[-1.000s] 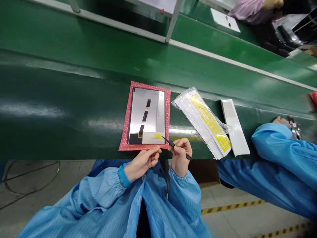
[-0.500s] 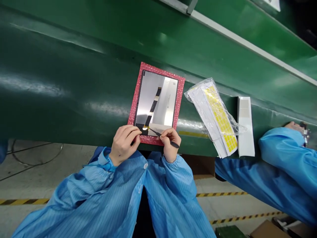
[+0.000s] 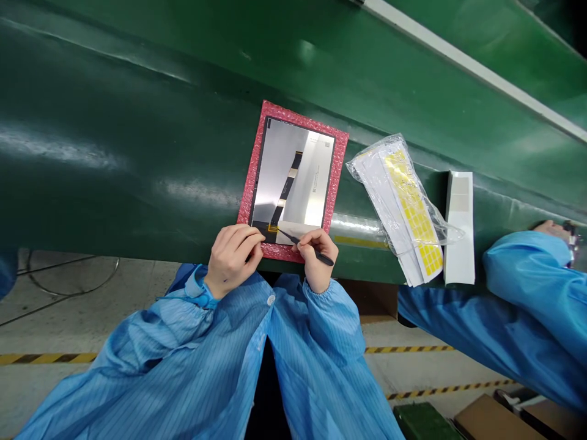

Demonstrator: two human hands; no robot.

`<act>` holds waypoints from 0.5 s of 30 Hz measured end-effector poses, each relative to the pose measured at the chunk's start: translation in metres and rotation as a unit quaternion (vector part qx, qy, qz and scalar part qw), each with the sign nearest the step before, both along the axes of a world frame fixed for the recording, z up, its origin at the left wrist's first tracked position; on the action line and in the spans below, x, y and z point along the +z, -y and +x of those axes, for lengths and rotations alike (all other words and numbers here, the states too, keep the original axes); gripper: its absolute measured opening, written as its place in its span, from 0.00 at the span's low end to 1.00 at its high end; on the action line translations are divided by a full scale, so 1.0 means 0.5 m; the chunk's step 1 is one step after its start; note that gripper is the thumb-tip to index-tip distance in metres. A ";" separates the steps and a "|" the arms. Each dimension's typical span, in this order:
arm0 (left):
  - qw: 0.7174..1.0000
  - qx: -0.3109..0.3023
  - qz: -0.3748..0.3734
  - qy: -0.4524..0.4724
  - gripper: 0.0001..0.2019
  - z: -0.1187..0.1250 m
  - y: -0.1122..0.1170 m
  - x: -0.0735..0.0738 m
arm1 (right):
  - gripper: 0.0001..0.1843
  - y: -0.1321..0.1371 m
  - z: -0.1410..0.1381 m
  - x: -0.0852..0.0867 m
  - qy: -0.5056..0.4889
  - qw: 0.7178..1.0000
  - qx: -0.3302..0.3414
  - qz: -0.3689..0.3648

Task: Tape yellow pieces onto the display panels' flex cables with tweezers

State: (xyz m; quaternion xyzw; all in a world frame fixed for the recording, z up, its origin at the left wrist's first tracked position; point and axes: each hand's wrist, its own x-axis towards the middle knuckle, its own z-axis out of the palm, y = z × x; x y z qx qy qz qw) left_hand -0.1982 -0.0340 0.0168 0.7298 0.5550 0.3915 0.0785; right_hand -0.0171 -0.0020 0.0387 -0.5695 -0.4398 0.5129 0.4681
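Note:
A silvery display panel point(image 3: 293, 177) with a black-and-gold flex ribbon point(image 3: 288, 186) lies on a pink bubble-wrap pad point(image 3: 250, 177) at the near edge of the green conveyor belt point(image 3: 137, 140). My left hand point(image 3: 233, 255) rests on the panel's near left corner, fingers curled and pressed down beside a small yellow sticker point(image 3: 272, 228). My right hand point(image 3: 316, 260) is closed on black tweezers point(image 3: 305, 247), whose tip touches that yellow sticker at the ribbon's near end.
A clear bag of yellow sticker sheets point(image 3: 408, 211) lies right of the pad, with a white backing strip point(image 3: 459, 226) beside it. A co-worker's blue sleeve point(image 3: 527, 287) leans on the belt at right. Cardboard boxes point(image 3: 490, 421) stand on the floor.
The tweezers carried the yellow sticker from the panel's near right area leftward to the ribbon's end. My left hand moved up onto the panel's corner. My view shifted down slightly.

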 end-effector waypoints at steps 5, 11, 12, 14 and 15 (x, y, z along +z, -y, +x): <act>1.000 0.002 -0.006 0.000 0.12 0.000 0.001 0.000 | 0.03 -0.001 0.000 -0.001 0.010 1.000 0.004 -0.005; 1.000 0.003 -0.005 -0.007 0.12 -0.001 0.003 -0.003 | 0.03 0.000 0.000 -0.001 0.013 1.000 0.006 0.002; 1.000 0.005 -0.007 -0.010 0.12 0.000 0.003 -0.003 | 0.03 0.000 0.000 -0.001 0.016 1.000 0.007 0.002; 1.000 0.007 -0.014 -0.021 0.15 0.000 0.003 -0.002 | 0.03 0.000 0.000 -0.001 0.020 1.000 0.009 0.001; 0.999 0.008 -0.016 -0.028 0.16 0.000 0.002 -0.001 | 0.03 -0.001 -0.001 -0.001 0.021 1.000 0.009 0.000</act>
